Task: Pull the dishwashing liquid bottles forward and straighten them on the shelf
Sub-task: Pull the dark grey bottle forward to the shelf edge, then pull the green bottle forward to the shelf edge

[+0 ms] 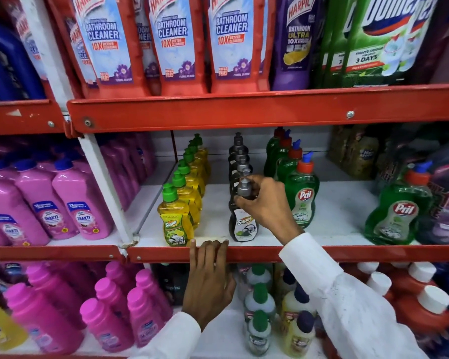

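Observation:
On the middle shelf (322,252) three rows of dishwashing liquid run front to back. The yellow row with green caps (175,221) stands at the left, its front bottle at the shelf lip. In the middle is a row of dark bottles with grey caps; my right hand (262,203) grips the neck of the front dark bottle (244,226), which stands upright near the lip. To its right is a row of green Pril bottles (302,198), with one more Pril bottle (397,216) standing apart. My left hand (208,275) rests with its fingers on the red shelf edge, holding nothing.
Tall bathroom cleaner bottles (171,42) fill the shelf above. Pink bottles (70,203) stand in the bay to the left, separated by a white upright (106,187). More pink, white and red bottles crowd the shelf below. Bare white shelf shows between the Pril rows.

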The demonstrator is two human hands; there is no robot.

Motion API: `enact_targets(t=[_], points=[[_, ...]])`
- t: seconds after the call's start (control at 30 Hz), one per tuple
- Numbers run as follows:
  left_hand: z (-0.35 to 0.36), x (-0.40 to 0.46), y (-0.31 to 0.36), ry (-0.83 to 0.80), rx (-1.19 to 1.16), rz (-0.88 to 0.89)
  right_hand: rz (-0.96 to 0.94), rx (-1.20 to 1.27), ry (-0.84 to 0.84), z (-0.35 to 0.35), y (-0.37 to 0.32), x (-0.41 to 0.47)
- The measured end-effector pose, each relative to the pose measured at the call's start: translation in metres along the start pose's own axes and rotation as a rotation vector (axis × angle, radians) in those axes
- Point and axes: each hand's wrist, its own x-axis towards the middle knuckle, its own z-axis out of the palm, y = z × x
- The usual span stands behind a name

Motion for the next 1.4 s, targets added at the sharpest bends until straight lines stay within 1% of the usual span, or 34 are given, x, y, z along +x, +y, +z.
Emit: enact_targets(t=[0.23,0.37,0.47,0.53,0.63,0.7,0.73,0.8,0.87,0.93,1.0,1.07,1.17,1.27,1.33,1.4], points=[[0.008,0.003,0.012,0.012,-0.001,-0.017,-0.044,0.028,0.048,-0.001,0.01,0.0],[0.008,0.004,0.018,0.004,0.013,-0.027,-0.035,0.06,0.062,-0.007,0.015,-0.008],[0.007,0.006,0.024,-0.001,0.009,-0.021,-0.043,0.021,0.116,-0.017,0.026,-0.026],[0.009,0.008,0.028,0.002,-0.005,0.003,-0.052,0.007,0.243,-0.032,0.044,-0.047],[0.017,0.01,0.035,0.021,0.025,0.051,-0.036,0.004,0.603,-0.054,0.083,-0.078],[0.025,0.011,0.042,0.039,0.042,0.059,0.041,-0.029,0.824,-0.068,0.108,-0.091],[0.027,0.012,0.044,0.044,0.052,0.051,0.097,-0.032,0.898,-0.074,0.118,-0.092],[0.031,0.013,0.049,0.047,0.059,0.036,0.207,-0.059,0.968,-0.092,0.139,-0.089],[0.032,0.013,0.05,0.058,0.058,0.032,0.305,-0.122,0.955,-0.11,0.157,-0.077],[0.031,0.012,0.049,0.064,0.057,0.038,0.388,-0.153,0.894,-0.12,0.171,-0.064],[0.029,0.012,0.049,0.064,0.054,0.038,0.425,-0.147,0.852,-0.122,0.179,-0.053],[0.026,0.011,0.052,0.055,0.045,0.026,0.431,-0.125,0.86,-0.123,0.183,-0.045],[0.023,0.011,0.056,0.038,0.035,0.009,0.413,-0.075,0.871,-0.126,0.182,-0.041],[0.019,0.01,0.056,0.012,0.035,0.022,0.305,-0.022,0.843,-0.121,0.168,-0.043],[0.017,0.011,0.056,-0.005,0.045,0.023,0.222,0.042,0.776,-0.112,0.148,-0.046],[0.015,0.01,0.056,-0.02,0.045,0.024,0.178,0.122,0.656,-0.098,0.128,-0.048]])
